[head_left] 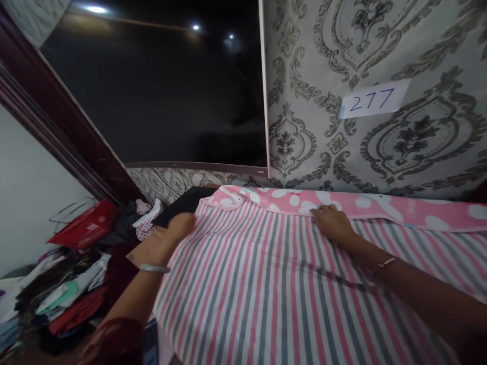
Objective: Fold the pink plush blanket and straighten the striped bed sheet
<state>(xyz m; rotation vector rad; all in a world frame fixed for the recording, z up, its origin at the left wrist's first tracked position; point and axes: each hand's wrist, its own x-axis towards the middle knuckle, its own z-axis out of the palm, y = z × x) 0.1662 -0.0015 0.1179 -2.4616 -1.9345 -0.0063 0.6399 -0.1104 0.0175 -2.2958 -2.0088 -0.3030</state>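
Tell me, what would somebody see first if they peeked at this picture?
First comes the big striped cloth in pink, grey and white, spread across the middle, with a pink spotted band along its far edge. The left hand lies at its left edge and the right hand presses flat near the band. Behind hangs a large dark screen, beside a paper reading 277.

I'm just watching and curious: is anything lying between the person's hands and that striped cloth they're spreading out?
Nothing visible. The right hand lies flat on the pink, grey and white striped cloth, near its pink border with white blotches. The left hand rests at the cloth's left edge, touching it directly.
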